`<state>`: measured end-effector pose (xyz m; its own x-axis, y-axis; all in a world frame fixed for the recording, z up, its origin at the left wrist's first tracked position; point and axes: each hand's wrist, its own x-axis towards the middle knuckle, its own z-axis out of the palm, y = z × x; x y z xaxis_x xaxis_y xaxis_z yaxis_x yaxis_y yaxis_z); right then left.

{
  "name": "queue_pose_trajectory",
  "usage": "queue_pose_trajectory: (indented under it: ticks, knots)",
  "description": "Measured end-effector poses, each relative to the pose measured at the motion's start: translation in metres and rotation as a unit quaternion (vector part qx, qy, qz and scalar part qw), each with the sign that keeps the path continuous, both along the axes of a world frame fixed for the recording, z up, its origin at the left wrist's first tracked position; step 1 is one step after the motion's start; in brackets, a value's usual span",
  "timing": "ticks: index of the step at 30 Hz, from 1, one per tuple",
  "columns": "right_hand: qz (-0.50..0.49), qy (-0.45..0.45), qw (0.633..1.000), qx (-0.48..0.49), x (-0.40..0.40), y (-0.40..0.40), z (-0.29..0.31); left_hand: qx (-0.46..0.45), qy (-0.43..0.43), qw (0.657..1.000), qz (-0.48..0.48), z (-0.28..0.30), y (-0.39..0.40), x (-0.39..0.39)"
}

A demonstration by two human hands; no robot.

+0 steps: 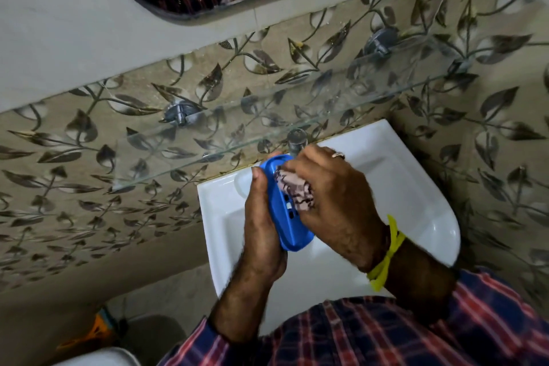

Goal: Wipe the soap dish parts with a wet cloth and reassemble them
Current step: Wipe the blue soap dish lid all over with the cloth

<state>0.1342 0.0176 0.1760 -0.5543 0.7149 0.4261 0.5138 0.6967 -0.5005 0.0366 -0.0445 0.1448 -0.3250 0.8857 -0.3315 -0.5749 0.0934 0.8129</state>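
White sink (pixel 416 187) under leaf-patterned tiles (pixel 89 202); left fingers (pixel 257 175) grip blue tray (pixel 285 217), right fingers (pixel 300 163) clutch cloth (pixel 294 190).

left hand (pixel 261 226) holds blue tray (pixel 286 217) | right hand (pixel 332 202) presses cloth (pixel 294 190)

Just one head cam here, wide-angle, looking steeply down and forward, pretty close over the white sink (pixel 416 187), tiled wall (pixel 89 172) straight ahead.
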Motion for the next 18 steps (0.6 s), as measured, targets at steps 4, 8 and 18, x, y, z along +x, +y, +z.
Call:
queue_pose_trajectory:
  ticks: [4, 8, 18]
  knots:
    - [-0.035, 0.008, 0.999, -0.012, 0.000, -0.001, 0.001, 0.003, 0.027, 1.000, 0.005, 0.001, -0.002, -0.002]
    - [0.016, -0.011, 1.000, 0.013, -0.006, -0.003, 0.004, 0.017, 0.039, 0.999, 0.016, -0.003, -0.006, 0.000]
    - [-0.023, 0.084, 0.994, -0.067, -0.012, 0.000, 0.002, 0.039, 0.095, 0.994, 0.024, -0.002, -0.006, -0.003]
